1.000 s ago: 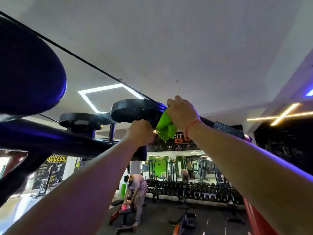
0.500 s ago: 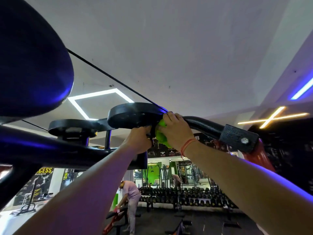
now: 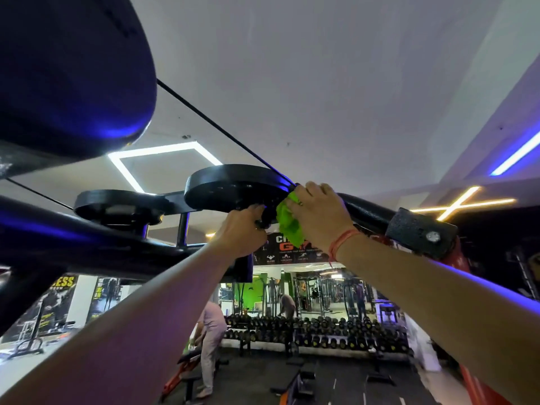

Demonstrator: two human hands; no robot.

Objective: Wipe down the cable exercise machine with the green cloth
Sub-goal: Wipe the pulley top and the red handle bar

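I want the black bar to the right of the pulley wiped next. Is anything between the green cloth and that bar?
Nothing visible. The right hand already presses the green cloth where the pulley meets the black bar, whose top runs bare to the textured bracket. The left hand grips underneath, left of the cloth.

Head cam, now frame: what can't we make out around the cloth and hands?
- Green cloth: mostly covered by the right hand; where it touches the machine's black bar is hidden.
- Left hand: fingers curl round a dark part under the pulley; what part is unclear, back of hand blocks it.
- Large dark pad: cut off by top and left edges.
- Wall banner: text partly hidden by cloth and wrist.
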